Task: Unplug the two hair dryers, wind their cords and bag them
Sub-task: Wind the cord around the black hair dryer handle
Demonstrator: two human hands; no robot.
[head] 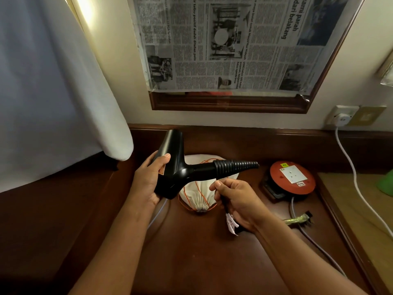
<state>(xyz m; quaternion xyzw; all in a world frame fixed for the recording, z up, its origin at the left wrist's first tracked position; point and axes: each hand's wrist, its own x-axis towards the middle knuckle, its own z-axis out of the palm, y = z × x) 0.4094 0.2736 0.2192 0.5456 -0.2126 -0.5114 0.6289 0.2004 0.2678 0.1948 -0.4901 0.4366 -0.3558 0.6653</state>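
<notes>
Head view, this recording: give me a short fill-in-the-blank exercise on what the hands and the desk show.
1. The black plastic hair dryer is gripped by its barrel in the ____ hand.
2. The right hand pinches the dryer's black ____.
3. The white cloth drawstring bag has ____ strings.
4. The round red extension reel lies on the brown wooden ____.

Missing words: left; cord; orange; desk

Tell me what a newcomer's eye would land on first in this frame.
First, the black hair dryer held mid-frame above the dark wooden desk: the left hand grips its body while the right hand pinches its black cord. Directly behind it lies a white drawstring bag with an orange string. To the right sits a round red extension reel, and newspaper covers the mirror above.
</notes>
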